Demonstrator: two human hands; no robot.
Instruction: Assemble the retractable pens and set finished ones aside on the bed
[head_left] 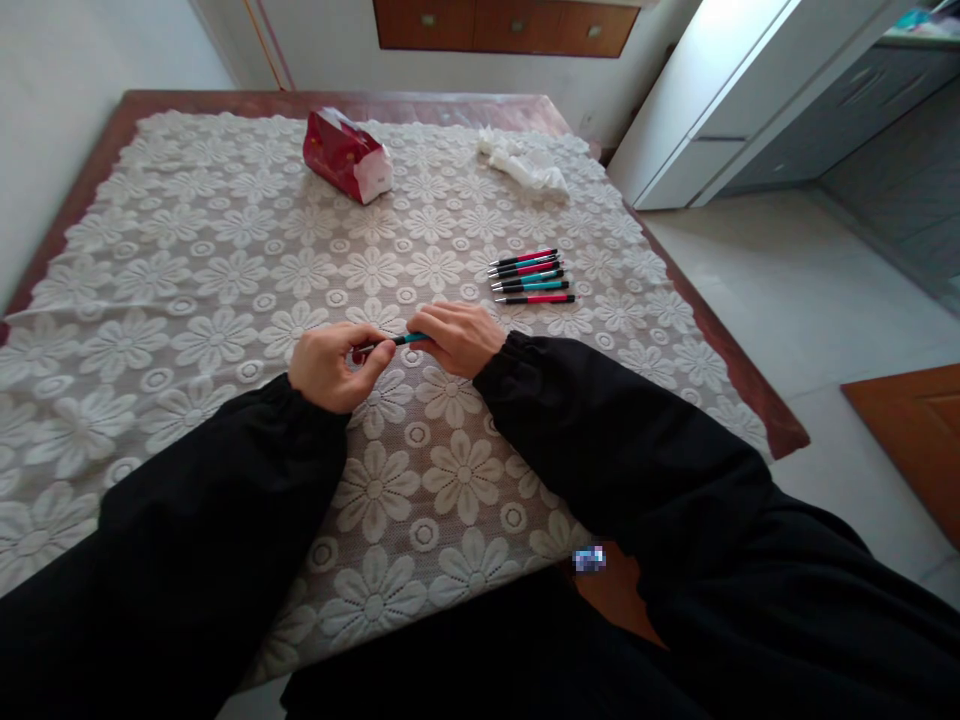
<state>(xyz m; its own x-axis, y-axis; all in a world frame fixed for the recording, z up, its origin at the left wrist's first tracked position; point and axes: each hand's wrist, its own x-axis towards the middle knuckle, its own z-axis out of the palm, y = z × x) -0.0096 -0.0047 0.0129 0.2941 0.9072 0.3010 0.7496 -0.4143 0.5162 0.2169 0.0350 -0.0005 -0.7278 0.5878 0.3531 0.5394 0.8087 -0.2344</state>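
Head view shows both hands meeting over the middle of the lace tablecloth [187, 300], sharing one teal pen [401, 340] that lies nearly level between them, just above the cloth. The left hand [334, 365] is curled, its thumb and forefinger pinching the dark end of the pen, and the right hand [459, 338] is closed over the teal barrel, its fingers wrapped so that only a short stretch of barrel shows between the two hands. Whether the pen is being twisted, pulled apart or pushed together cannot be told from this angle. Judged from the grips, the work goes best with the barrel held steady by the right hand while the left does the fine work at the tip, both wrists kept low near the cloth so that any small part that slips free lands on the lace and not on the floor. A row of finished-looking pens [532, 277], pink and teal with dark ends, lies side by side to the right and a little further off, well clear of the hands. Further back stand a red tissue pack [345, 155] and some crumpled white tissue [521, 165], both well apart from the work.
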